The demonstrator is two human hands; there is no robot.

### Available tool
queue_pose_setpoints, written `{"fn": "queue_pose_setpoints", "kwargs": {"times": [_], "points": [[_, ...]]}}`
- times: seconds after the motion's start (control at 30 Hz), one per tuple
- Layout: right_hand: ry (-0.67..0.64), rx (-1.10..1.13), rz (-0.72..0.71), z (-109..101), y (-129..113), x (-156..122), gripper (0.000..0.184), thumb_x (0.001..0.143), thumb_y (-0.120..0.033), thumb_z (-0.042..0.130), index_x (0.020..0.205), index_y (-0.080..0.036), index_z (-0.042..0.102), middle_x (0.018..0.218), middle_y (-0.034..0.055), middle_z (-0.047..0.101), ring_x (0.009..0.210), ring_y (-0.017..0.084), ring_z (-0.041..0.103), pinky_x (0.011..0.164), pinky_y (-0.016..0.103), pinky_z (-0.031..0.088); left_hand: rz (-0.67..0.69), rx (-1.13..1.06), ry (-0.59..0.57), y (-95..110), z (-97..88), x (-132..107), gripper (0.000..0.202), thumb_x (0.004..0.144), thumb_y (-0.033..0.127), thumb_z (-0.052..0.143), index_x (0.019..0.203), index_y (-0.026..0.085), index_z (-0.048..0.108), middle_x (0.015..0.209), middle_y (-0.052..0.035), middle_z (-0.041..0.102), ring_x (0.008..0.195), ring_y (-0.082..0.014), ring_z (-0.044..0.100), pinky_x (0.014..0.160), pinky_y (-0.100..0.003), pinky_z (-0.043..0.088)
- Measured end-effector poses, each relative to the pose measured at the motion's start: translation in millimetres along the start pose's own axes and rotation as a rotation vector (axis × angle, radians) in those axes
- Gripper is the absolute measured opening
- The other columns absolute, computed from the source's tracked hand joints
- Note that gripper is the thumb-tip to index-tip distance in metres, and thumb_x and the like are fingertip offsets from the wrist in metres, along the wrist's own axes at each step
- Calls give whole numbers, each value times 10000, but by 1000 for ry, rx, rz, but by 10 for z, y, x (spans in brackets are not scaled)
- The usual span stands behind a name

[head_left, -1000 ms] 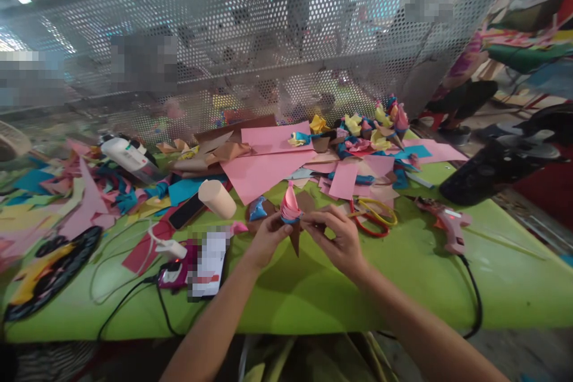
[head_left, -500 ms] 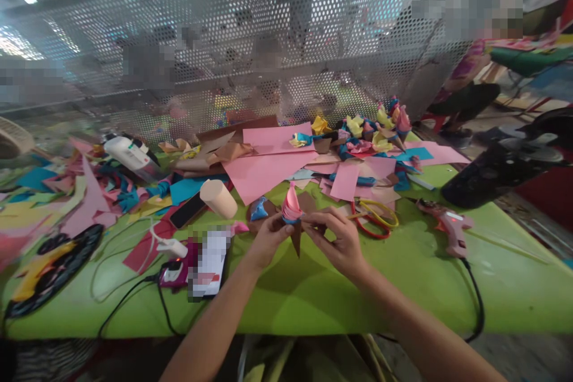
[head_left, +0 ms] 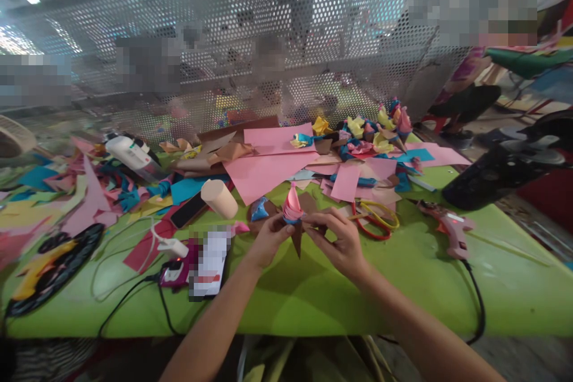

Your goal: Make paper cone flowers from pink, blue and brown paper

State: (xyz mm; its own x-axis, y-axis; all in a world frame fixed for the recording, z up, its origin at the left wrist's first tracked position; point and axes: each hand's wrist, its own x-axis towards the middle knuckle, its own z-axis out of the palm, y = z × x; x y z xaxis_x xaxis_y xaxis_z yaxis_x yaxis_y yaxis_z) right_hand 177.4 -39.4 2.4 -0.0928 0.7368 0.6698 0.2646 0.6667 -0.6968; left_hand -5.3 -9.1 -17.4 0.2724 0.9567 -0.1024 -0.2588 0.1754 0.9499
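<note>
Between my hands stands a small paper cone ornament (head_left: 293, 206), pink and pleated with a pointed top and a blue band at its base. My left hand (head_left: 271, 240) is closed around its lower left side, thumb at the front. My right hand (head_left: 335, 237) pinches at the blue base from the right; fingers and thumb are nearly together there. Behind and below the ornament lies brown paper (head_left: 308, 204) with a point sticking down. A crumpled blue paper piece (head_left: 259, 209) rests just left of it on more brown paper.
To the right are scissors (head_left: 380, 216) with red and yellow handles and a pink glue gun (head_left: 452, 230) with a cord. Left are a phone (head_left: 210, 265), a power strip (head_left: 175, 274) and a beige cylinder (head_left: 219, 199). Pink paper sheets (head_left: 268, 170) and paper scraps cover the back.
Almost nothing differs. Both hands keep the same hold on the ornament, and the view has shifted very slightly.
</note>
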Motion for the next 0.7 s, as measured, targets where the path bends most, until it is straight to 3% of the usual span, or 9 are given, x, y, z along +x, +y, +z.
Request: {"fn": "queue_pose_setpoints", "kwargs": {"times": [0.23,0.43,0.6,0.7], "points": [[-2,12,10,-6,-20,22,224,919,-155,638,1094,-269,719,892,41,696,734,167,642,613,276,538,-3,-5,7,-16,-7,6,543,562,512,928,953,166,780,985,-91,771,983,-257,677,935,-376,498],[106,104,163,1,-18,34,32,912,-258,679,916,-240,705,798,21,689,684,164,593,605,282,493,-2,-22,2,-8,0,11,554,554,512,932,966,170,790,967,-93,784,974,-262,696,955,-387,502],[114,301,395,46,51,37,232,865,-434,727,848,-222,632,754,-2,638,648,150,567,593,272,467,16,9,-45,20,12,-1,560,577,538,916,981,170,789,1002,-100,790,963,-256,706,932,-370,516],[85,307,450,69,87,39,338,782,-495,792,860,-214,620,748,-12,604,636,138,519,582,261,439,17,54,-63,45,25,-14,555,585,537,912,980,167,789,982,-98,791,966,-256,706,940,-372,517]]}}
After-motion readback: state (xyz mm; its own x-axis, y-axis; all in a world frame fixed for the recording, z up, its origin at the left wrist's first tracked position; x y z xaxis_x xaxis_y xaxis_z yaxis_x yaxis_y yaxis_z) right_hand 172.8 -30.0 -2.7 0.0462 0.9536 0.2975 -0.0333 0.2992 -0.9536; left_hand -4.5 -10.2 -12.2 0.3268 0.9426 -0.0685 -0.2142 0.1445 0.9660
